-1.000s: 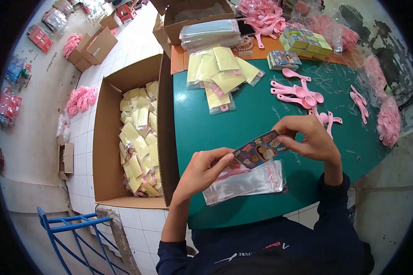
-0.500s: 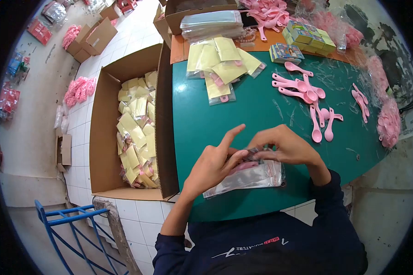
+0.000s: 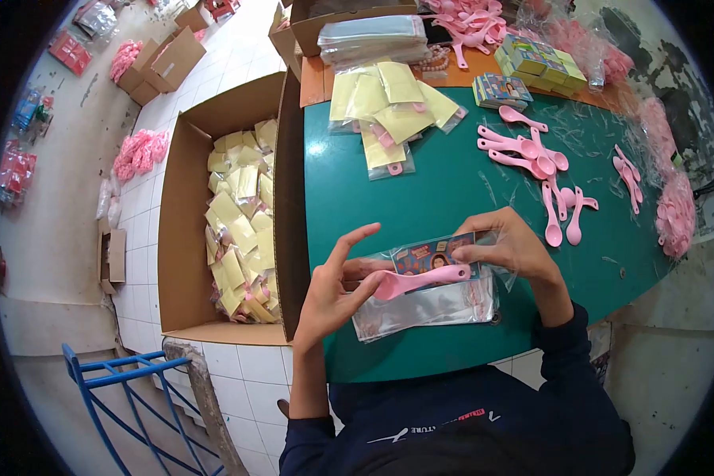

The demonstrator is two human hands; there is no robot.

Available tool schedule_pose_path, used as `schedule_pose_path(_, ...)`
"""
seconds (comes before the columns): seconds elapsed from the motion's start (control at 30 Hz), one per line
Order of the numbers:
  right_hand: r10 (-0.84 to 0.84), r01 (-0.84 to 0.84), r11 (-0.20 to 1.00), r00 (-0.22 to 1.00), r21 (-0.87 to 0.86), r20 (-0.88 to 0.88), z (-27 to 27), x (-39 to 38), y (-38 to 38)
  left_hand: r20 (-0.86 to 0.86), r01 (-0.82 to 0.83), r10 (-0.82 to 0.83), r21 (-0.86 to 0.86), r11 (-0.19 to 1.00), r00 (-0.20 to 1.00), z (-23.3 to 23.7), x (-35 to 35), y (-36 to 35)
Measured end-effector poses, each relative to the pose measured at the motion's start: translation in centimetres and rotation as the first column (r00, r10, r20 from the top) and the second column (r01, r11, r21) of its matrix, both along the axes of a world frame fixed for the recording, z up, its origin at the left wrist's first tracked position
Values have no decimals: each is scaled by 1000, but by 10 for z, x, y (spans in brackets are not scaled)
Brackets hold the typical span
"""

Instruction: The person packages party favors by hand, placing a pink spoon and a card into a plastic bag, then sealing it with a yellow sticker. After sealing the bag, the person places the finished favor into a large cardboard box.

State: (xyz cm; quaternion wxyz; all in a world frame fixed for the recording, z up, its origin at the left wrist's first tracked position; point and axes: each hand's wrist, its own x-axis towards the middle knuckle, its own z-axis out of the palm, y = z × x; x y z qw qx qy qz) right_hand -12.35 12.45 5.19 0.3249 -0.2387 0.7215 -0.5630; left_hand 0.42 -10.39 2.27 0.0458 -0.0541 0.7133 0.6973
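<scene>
A pink measuring spoon [image 3: 425, 278] lies across a printed card [image 3: 422, 255], its bowl pinched under the thumb of my left hand [image 3: 325, 292], whose index finger sticks out. The card sits in a clear plastic bag [image 3: 500, 255]. My right hand [image 3: 517, 244] grips the bag and card at their right end, thumb on the card. Whether the spoon is inside the bag, I cannot tell. Just below both hands, a stack of flat clear bags [image 3: 420, 314] rests on the green table [image 3: 357, 349].
Loose pink spoons [image 3: 541, 165] lie to the right. Filled bags with yellow backs [image 3: 397, 119] are piled at the back, near card stacks [image 3: 503, 91]. Left of the table, a tall cardboard box [image 3: 181, 238] holds many similar bags. A blue metal frame [image 3: 127, 379] stands at lower left.
The bag and card have turned face up between my hands, and the spoon now shows in full over the card. My left hand has shifted slightly left.
</scene>
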Motion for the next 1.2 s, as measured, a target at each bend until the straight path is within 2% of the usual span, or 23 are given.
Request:
schedule_pose_path(0.07,10,-11,1000,999,15,35,-2,-1,3,8,19,-20,32,999,1000,-3,0,1)
schedule_pose_path(0.17,63,-63,996,998,61,-3,-10,-3,6,48,179,-180,32,983,983,3,0,2)
schedule_pose_path(0.23,84,-74,988,994,133,-72,-12,-3,6,-10,195,-195,83,977,981,1,1,5)
schedule_pose_path(0.27,69,-67,995,997,74,-35,-9,-2,6,-41,204,-201,108,973,979,0,2,5)
schedule_pose_path(0.33,48,-47,998,998,-41,48,0,2,8,3,197,-198,97,976,980,-5,3,3)
schedule_pose_path(0.4,108,-110,991,994,70,32,6,-1,18,42,185,-190,100,978,981,-10,5,0)
schedule_pose_path(0.43,139,-141,982,990,125,26,7,-2,22,7,189,-191,105,976,982,-10,6,0)
schedule_pose_path(0.5,65,-64,995,998,74,-16,3,2,24,-60,200,-194,114,973,979,-9,7,5)
schedule_pose_path(0.53,26,-24,999,999,47,-34,1,6,25,-89,135,-137,-27,991,987,-6,8,8)
schedule_pose_path(0.6,-57,93,988,962,122,-267,5,14,25,-168,-14,-38,-298,954,985,0,11,15)
schedule_pose_path(0.7,-108,196,976,822,99,-558,8,36,14,161,70,-76,44,997,984,-5,32,30)
schedule_pose_path(0.73,-116,210,975,762,73,-637,8,46,9,148,73,-96,155,985,984,-9,40,37)
schedule_pose_path(0.77,65,50,987,737,150,-673,12,54,9,131,74,-112,265,961,985,-14,48,45)
schedule_pose_path(0.8,159,-48,982,731,183,-663,13,62,8,116,76,-127,371,925,985,-18,54,50)
schedule_pose_path(0.83,251,-144,966,719,214,-648,14,70,8,191,0,-86,408,913,978,-21,58,51)
schedule_pose_path(0.87,341,-239,940,698,244,-630,13,76,8,199,-16,-69,397,918,978,-23,62,52)
schedule_pose_path(0.9,364,-258,930,735,260,-572,10,81,9,205,-33,-51,387,922,977,-26,66,53)
schedule_pose_path(1.0,422,-231,898,694,374,-583,-5,91,6,182,-16,-46,326,945,982,-32,75,55)
schedule_pose_path(1.2,456,-259,885,642,386,-616,-18,98,2,189,-63,11,271,960,982,-32,80,63)
